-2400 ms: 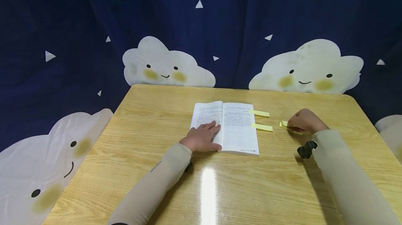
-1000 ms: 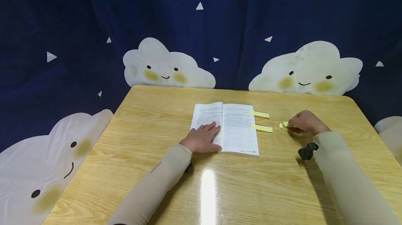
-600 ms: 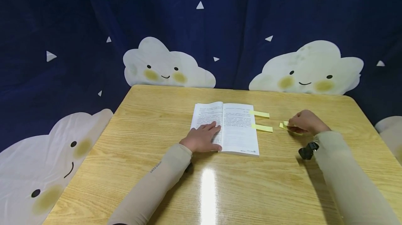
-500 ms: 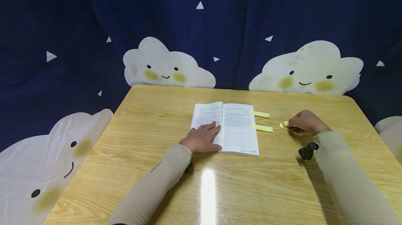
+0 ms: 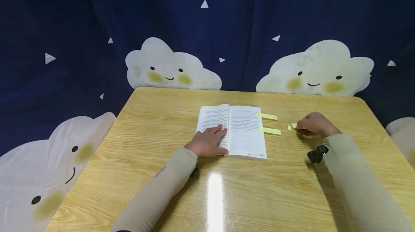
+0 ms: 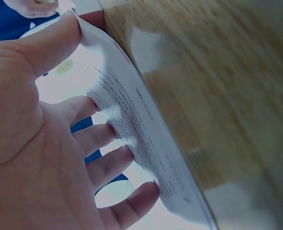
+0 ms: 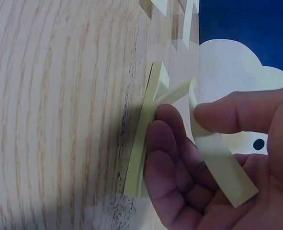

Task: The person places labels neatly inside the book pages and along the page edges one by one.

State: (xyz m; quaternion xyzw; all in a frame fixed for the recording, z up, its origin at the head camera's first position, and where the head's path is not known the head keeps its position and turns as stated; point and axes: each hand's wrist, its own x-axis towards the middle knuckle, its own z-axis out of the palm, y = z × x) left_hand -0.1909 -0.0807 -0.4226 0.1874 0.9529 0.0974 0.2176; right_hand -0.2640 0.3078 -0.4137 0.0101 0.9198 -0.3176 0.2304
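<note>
My left hand [image 5: 209,142] lies with spread fingers on the left page of an open book [image 5: 247,134]. Its thumb reaches the lower end of the centre fold, and the fingertips meet the page in the left wrist view. To the right of the book, my right hand [image 5: 314,124] pinches a yellow sticky strip [image 7: 225,165] between thumb and curled fingers. That strip bends over, its other end running down to a thin pad of yellow strips [image 7: 140,148] on the table. Two yellow sticky strips [image 5: 268,116] jut from the book's right edge.
The wooden table [image 5: 146,127] runs back to a dark blue curtain [image 5: 240,26] with smiling clouds. A bright light reflection [image 5: 215,203] shows on the tabletop in front of the book. A small black device [image 5: 317,154] sits at the right wrist.
Both hands stay almost where they were, the left on the page and the right at the yellow pad. The head view shifts only slightly.
</note>
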